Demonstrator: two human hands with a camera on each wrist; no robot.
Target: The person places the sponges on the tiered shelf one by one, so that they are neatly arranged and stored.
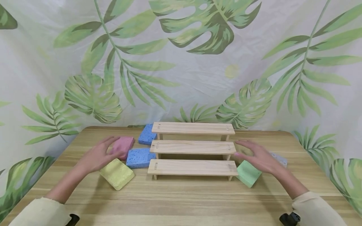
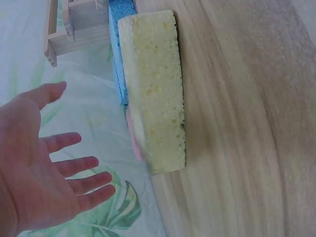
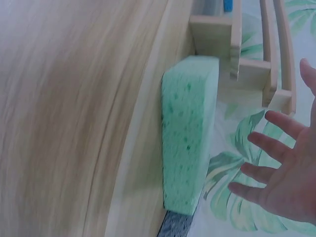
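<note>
My left hand [image 1: 97, 157] hovers with fingers spread over the left side of the table, holding nothing. Below it lies a yellow sponge [image 1: 117, 174], with a pink sponge [image 1: 124, 146] just behind, partly covered by the fingers. Two blue sponges, a front one [image 1: 138, 158] and a back one [image 1: 147, 135], sit beside a three-step wooden shelf [image 1: 192, 167]. On the other side my right hand [image 1: 258, 157] is also raised, empty, fingers apart. A green sponge [image 1: 249, 173] rests beneath it at the shelf's right end; a greyish sponge [image 1: 280, 159] is partly hidden behind the wrist.
The wooden table [image 1: 181, 201] carries everything, its back edge close to a leaf-printed cloth [image 1: 198, 81]. Something brownish-yellow [image 1: 244, 150] shows between the right thumb and fingers, mostly covered. The shelf's lowest step faces the front.
</note>
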